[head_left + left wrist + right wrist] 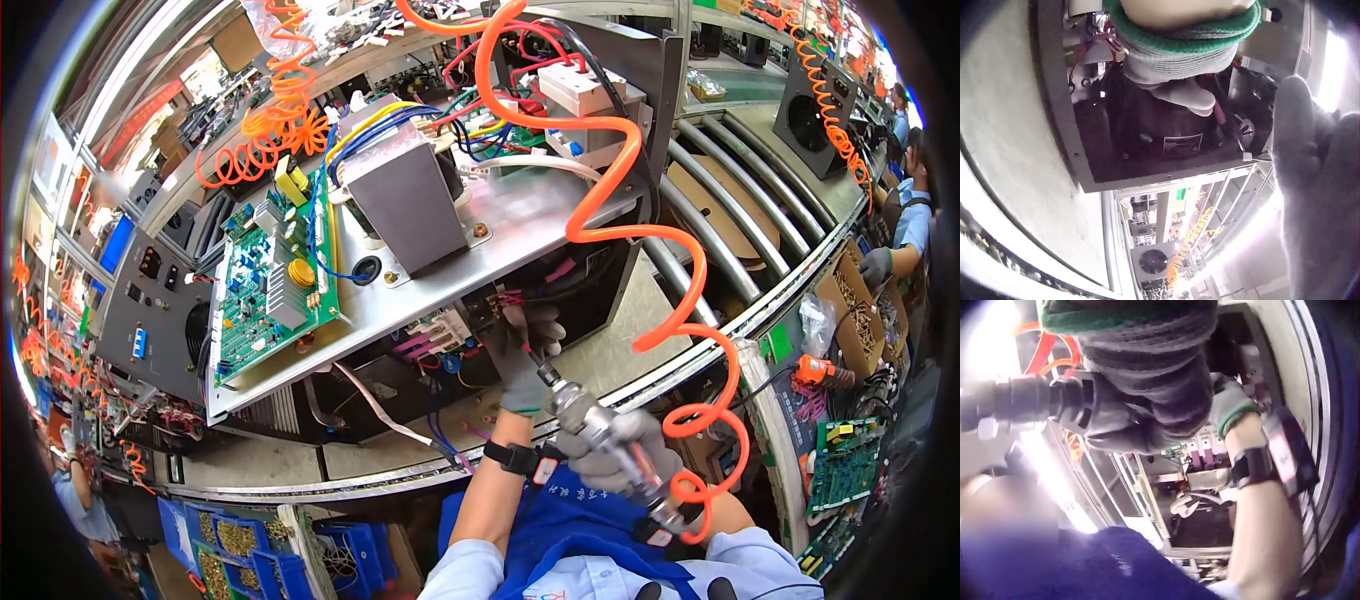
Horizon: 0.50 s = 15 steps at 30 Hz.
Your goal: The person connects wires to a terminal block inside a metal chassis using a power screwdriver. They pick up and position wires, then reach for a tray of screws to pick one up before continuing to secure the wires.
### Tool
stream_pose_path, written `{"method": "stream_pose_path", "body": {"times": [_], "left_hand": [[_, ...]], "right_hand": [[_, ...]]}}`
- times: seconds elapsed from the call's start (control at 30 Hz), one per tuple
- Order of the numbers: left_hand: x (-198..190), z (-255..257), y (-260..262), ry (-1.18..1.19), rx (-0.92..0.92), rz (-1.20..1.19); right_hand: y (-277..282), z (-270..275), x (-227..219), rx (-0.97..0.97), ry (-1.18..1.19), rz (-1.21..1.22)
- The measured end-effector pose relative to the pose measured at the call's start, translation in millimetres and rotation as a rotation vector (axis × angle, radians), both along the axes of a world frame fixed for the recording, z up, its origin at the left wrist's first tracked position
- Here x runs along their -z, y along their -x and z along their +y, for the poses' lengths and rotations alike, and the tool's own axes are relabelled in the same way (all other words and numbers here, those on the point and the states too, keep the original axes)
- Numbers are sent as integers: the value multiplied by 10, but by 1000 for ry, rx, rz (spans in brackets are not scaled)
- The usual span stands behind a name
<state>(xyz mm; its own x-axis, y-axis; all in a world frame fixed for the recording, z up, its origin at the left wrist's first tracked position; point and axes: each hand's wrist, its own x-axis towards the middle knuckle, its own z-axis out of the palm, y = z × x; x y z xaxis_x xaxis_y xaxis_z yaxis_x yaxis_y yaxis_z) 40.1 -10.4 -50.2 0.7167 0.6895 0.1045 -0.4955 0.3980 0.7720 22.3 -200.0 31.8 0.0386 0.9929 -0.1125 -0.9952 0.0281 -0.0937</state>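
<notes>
Head view first: right hand (610, 455), gloved, curls round a pneumatic screwdriver (590, 425) fed by an orange coiled hose (640, 230). Its tip points into the lower bay of an open machine chassis (530, 215) lying on the counter (620, 350). Left hand (520, 355) reaches into that bay beside the tip, near white connectors (440, 330); whether its fingers pinch anything I cannot tell. A green circuit board (270, 290) and a grey transformer (405, 195) sit on top.

Left wrist view: gloved fingers (1185, 94) rest inside the dark bay.

Right wrist view: curled fingers (1147, 394) wrap the tool's body.
</notes>
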Motion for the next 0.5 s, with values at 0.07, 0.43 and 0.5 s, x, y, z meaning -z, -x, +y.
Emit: {"method": "stream_pose_path", "body": {"times": [0.07,0.43,0.5], "left_hand": [[45,32,-44,-72,-18,-92],[119,152,12,-141,112,-133],[105,163,35,-165,110,-48]], "right_hand": [[81,33,-111,9,353,-651],[178,158,-188,14,453,-875],[207,166,-157,64,436,-885]]}}
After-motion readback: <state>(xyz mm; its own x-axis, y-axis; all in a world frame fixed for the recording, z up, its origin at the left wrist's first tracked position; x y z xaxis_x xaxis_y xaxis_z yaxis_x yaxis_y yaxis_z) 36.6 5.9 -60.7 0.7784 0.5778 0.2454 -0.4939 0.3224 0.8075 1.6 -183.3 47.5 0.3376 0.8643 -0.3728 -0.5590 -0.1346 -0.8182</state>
